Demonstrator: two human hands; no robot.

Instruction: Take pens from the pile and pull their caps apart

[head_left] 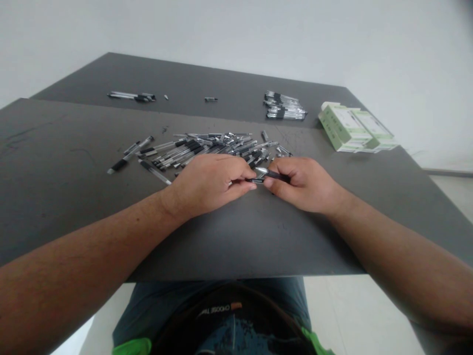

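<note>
My left hand (212, 182) is closed in a pinch on a small dark pen cap (257, 181), its clip side showing between thumb and forefinger. My right hand (306, 185) grips a pen (275, 175) with a black grip, its silver tip pointing left toward my left fingers. The cap's right end reaches my right fingertips; whether it touches the pen I cannot tell. Just beyond both hands lies a loose pile of pen parts (192, 150), with clear barrels, black grips and caps, partly hidden by my left hand.
At the back right lies a stack of pens (284, 111), near green and white boxes (349, 128). A few pens (131, 96) rest at the back left. One short cap (211, 99) and a small white piece (166, 97) lie between on the grey table (244, 241).
</note>
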